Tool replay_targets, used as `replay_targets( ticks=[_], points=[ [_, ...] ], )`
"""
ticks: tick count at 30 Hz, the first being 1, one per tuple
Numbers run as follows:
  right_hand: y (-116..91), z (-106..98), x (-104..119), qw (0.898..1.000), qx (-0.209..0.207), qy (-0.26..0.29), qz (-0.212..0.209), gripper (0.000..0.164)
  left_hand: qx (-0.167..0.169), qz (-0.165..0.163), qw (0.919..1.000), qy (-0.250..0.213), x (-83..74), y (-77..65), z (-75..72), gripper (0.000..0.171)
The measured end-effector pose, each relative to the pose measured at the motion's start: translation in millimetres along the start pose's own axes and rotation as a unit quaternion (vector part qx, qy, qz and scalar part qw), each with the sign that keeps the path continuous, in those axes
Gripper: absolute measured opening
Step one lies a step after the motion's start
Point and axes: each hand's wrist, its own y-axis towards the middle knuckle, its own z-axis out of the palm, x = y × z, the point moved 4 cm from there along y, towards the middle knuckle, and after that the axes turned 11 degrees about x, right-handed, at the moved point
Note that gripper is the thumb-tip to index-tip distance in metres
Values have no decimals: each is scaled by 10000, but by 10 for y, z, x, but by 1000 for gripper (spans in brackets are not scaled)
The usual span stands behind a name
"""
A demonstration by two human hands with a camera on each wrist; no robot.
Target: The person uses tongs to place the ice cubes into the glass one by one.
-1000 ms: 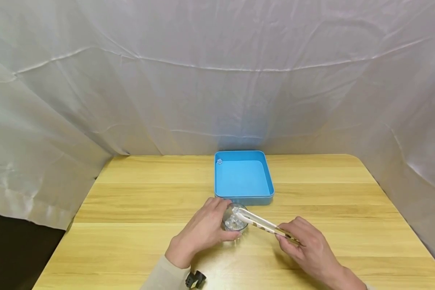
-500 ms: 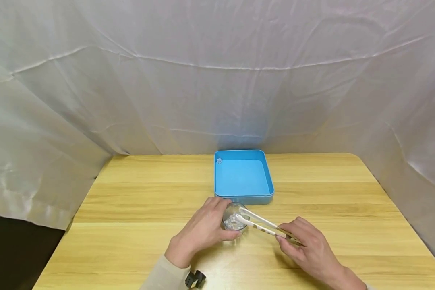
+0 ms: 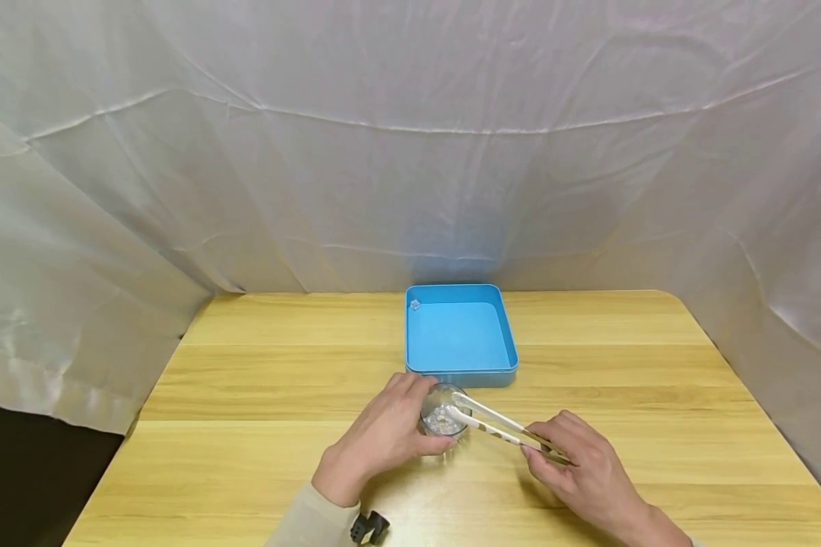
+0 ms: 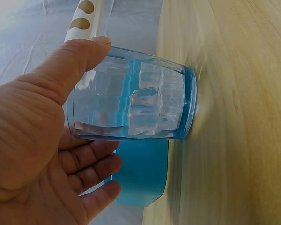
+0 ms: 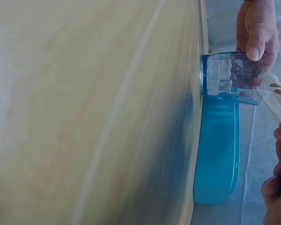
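Note:
My left hand (image 3: 386,433) holds an upright clear drinking glass (image 4: 103,89) near its rim, thumb on the near side and fingers on the far side. Clear ice cubes (image 4: 147,108) fill its lower part, against a bluish base. From the right, my right hand (image 3: 584,463) grips white tongs with brown spots (image 3: 486,427) by their handle end. The two tips of the tongs stand apart at the glass's mouth, with no cube seen between them.
Behind the glass stands a shallow blue square box (image 3: 458,334), with one clear cube (image 3: 414,305) in its far left corner. The wooden table (image 3: 267,380) ends at a pale hanging cloth (image 3: 356,175) on its far side.
A second ago the tongs' tips were close together at a cube near the glass's rim. They have spread apart, and that cube now lies lower in the glass. The left hand stays still.

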Motion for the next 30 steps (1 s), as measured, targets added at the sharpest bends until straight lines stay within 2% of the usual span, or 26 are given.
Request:
replay_targets(
  ticks=[18, 24, 27, 30],
  points=[
    [28, 25, -12, 9995, -279, -22, -121, 35, -33, 33, 10000, 40, 0, -2, -2, 81],
    [88, 3, -15, 9995, -211, -172, 177, 29, -63, 43, 10000, 29, 1, -5, -1, 81],
    [137, -5, -38, 9985, -262, -275, 391, 17, -69, 42, 10000, 7, 3, -4, 0, 81],
    [208, -10, -71, 9969, -378, -442, 522, 13, -71, 40, 10000, -16, 5, -3, 1, 81]
  ],
)
